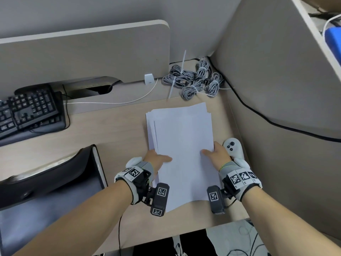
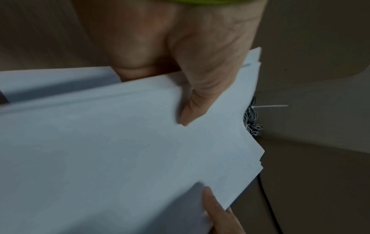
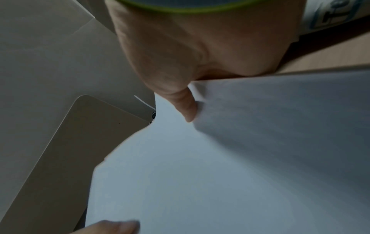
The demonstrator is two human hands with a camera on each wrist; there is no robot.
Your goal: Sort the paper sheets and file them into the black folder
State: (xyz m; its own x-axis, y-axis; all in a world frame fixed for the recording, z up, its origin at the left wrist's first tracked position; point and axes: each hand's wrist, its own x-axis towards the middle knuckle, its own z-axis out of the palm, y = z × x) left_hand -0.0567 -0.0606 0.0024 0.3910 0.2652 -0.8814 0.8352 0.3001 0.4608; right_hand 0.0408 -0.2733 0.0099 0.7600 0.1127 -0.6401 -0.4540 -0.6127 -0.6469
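Observation:
A loose stack of white paper sheets [image 1: 181, 145] is held over the desk, its edges uneven at the far end. My left hand [image 1: 156, 160] grips the stack's left side, thumb on top and fingers hidden underneath. My right hand [image 1: 215, 151] grips the right side the same way. The left wrist view shows the thumb [image 2: 200, 98] pressed on the sheets [image 2: 120, 158]. In the right wrist view the thumb [image 3: 186, 104] pinches the paper [image 3: 220, 174]. The black folder [image 1: 55, 172] lies open at the desk's left front.
A black keyboard [image 1: 29, 109] sits at the back left. Bundled grey cables [image 1: 195, 80] lie at the back, against the divider. A white controller [image 1: 233, 146] rests just right of my right hand. A beige partition [image 1: 276, 80] walls the right side.

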